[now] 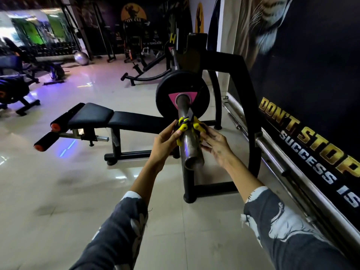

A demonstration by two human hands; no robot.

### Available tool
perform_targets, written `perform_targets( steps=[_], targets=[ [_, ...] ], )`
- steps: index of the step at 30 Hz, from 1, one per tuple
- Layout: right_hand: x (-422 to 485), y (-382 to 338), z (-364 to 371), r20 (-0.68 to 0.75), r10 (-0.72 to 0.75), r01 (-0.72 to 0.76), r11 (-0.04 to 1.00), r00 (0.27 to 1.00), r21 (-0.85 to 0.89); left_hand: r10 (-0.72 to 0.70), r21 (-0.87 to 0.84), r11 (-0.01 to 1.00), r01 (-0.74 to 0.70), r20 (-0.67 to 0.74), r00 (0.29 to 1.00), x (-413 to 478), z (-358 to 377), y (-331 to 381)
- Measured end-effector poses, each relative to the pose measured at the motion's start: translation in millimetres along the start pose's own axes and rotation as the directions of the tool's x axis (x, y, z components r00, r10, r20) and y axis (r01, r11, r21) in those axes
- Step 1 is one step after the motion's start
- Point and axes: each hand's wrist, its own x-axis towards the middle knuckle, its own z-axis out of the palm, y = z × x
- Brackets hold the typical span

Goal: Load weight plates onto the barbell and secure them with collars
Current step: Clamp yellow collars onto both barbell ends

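The barbell sleeve [191, 151] points toward me, resting on the black bench rack. One black weight plate [165, 94] with a pink triangle mark sits on the sleeve, up against the rack side. A yellow and black collar [184, 126] wraps the sleeve a short way in front of the plate, not touching it. My left hand [165, 141] grips the collar's left side and my right hand [214, 143] grips its right side. The far end of the bar is hidden behind the rack upright.
A black decline bench [109, 117] with orange-tipped leg rollers stands left of the bar. The curved rack frame [247, 106] rises on the right. Spare steel bars [288, 164] lie along the poster wall. Other machines, a dumbbell rack and a grey ball [81, 58] stand at the back.
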Motion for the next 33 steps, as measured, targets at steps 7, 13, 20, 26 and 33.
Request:
perform_targets(
  steps=[7,13,20,26,33],
  targets=[
    [121.6,-1.4,-13.3,0.0,-0.031,0.031,1.0,1.0,-0.001,0.016,0.04,0.999,-0.007,-0.248,0.969,115.8,-9.0,-19.7],
    [167.6,10.1,-7.4,-0.11,0.041,-0.021,0.984,0.993,0.177,0.072,0.203,0.979,0.005,-0.366,0.928,158.4,-10.2,-11.6],
    [168.9,16.1,-4.7,-0.104,0.047,-0.018,0.963,0.993,0.269,0.133,0.736,0.659,0.154,-0.316,0.94,182.6,6.1,36.6],
    [167.6,17.3,-6.3,-0.115,0.051,-0.02,0.966,0.992,0.258,0.144,0.836,0.529,0.144,-0.255,0.956,192.6,15.0,43.6],
    [167.1,13.9,-4.4,-0.098,0.056,-0.028,0.962,0.994,0.27,0.065,0.636,0.736,0.231,-0.405,0.912,196.8,1.6,46.3]
  ],
)
